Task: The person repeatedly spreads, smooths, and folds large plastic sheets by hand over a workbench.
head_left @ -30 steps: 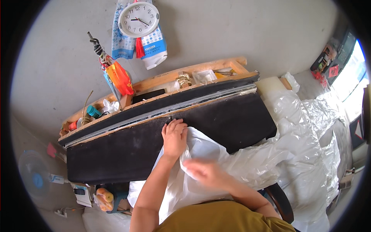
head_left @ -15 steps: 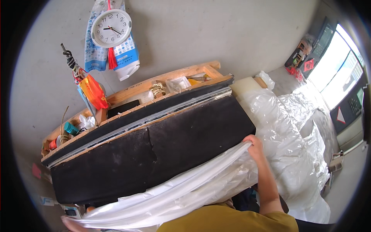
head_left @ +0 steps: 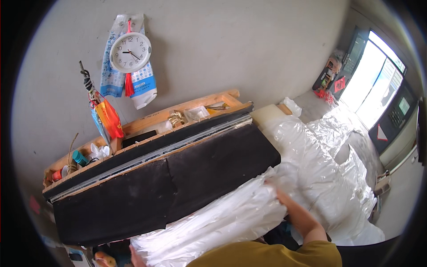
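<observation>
A white translucent plastic sheet [head_left: 209, 222] lies bunched in loose folds in front of me, along the near edge of a long black-covered panel [head_left: 222, 155]. At the sheet's left end, my left hand [head_left: 136, 257] grips its edge; only part of this hand shows at the bottom of the view. My right hand [head_left: 273, 189] is on the sheet's right end, below the panel's near right corner. Motion smears its fingers, so their grip cannot be made out. Behind the panel's top runs a wooden frame [head_left: 160, 113] holding small items.
More crumpled clear plastic [head_left: 320, 164] spreads to the right, by a pale foam block [head_left: 268, 116]. In the frame lie a gold-coloured coil [head_left: 176, 118] and a teal canister [head_left: 80, 158]. A clock [head_left: 130, 52] hangs on the wall. A bright doorway [head_left: 371, 75] stands far right.
My left hand has moved right and my right hand slightly left and down, so the sheet stretched between them is now bunched up. The whole view has shifted a little.
</observation>
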Tool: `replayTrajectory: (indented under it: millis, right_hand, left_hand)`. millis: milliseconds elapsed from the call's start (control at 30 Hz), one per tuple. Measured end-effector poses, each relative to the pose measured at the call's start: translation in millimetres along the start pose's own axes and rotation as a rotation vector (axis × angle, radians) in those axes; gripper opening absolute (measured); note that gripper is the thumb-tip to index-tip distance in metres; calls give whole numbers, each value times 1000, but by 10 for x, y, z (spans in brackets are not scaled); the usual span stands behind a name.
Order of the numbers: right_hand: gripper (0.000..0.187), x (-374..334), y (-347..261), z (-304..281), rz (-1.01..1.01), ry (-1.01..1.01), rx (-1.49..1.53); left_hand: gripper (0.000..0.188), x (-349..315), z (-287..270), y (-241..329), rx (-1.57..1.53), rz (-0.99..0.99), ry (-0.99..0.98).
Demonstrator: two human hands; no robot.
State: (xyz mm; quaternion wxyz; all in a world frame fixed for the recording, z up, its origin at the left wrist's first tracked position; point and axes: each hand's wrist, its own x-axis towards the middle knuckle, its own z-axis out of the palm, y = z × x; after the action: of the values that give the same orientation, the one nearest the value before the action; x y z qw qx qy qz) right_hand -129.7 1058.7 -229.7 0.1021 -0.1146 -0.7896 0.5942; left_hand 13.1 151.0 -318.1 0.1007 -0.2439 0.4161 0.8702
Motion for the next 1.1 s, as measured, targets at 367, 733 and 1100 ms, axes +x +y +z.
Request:
replayTrajectory:
  millis: [367, 733, 1100]
  right_hand:
    - [34, -1027, -1424, -817, 271, 311, -537]
    - [32, -1467, -2822, -2715, 475, 623, -1274]
    - [27, -393, -3929, -3766, 405, -140, -2085]
  left_hand:
    - [40, 877, 925, 302, 686, 467, -687]
    - [36, -1402, 6362, 1089, 1114, 292, -785]
    - [38, -933, 4934, 1178, 937, -172, -711]
